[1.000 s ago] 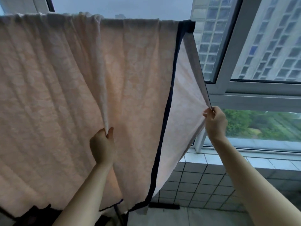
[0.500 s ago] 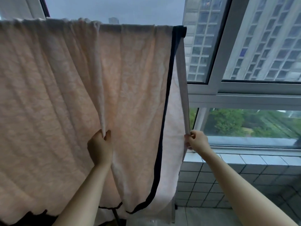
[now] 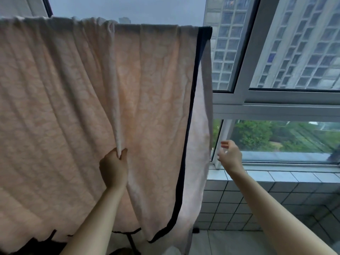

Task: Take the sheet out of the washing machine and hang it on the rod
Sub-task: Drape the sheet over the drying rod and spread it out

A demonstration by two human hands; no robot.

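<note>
head view: the sheet (image 3: 70, 111) hangs draped over a high line in front of the window (image 3: 276, 105), its top edge gathered in small ruffles along the fold; the rod itself is hidden under the cloth. the left hand (image 3: 114, 167) is raised with the arm stretched up and forward, back of the hand toward the camera, fingers and thumb curled tight round a vertical pleat of the sheet near its middle, so that folds fan out from the grip. the right hand (image 3: 230, 153) is up beside the sheet's right edge, apart from it, fingers loosely spread and holding nothing; its fingertips are blurred. the sheet is pale peach with a faint raised floral pattern, and a dark trim (image 3: 191, 111) runs down its right side and curves along the bottom hem. behind that trim a paler back layer hangs down. through the glass stand tall buildings (image 3: 303, 43) and green trees (image 3: 261, 135). below the window runs a tiled ledge (image 3: 257, 176) over a tiled wall (image 3: 239, 205).
</note>
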